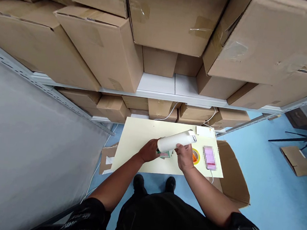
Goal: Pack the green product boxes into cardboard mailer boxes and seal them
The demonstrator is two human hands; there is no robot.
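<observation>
A long white cylinder is held tilted above the cream tabletop, its right end higher. That end has a grey, partly clear edge, and I cannot make out exactly what the thing is. My left hand is closed around its lower left end. On its near side, toward the right, my right hand pinches with thumb and fingers. Below the cylinder, a small green and pink flat piece is partly hidden. A roll of yellow tape lies just right of my right hand.
The cream table also bears a phone-like pink item and a white flat box. An open carton stands at its right. Shelves full of cardboard boxes rise behind, and a grey wall is at left.
</observation>
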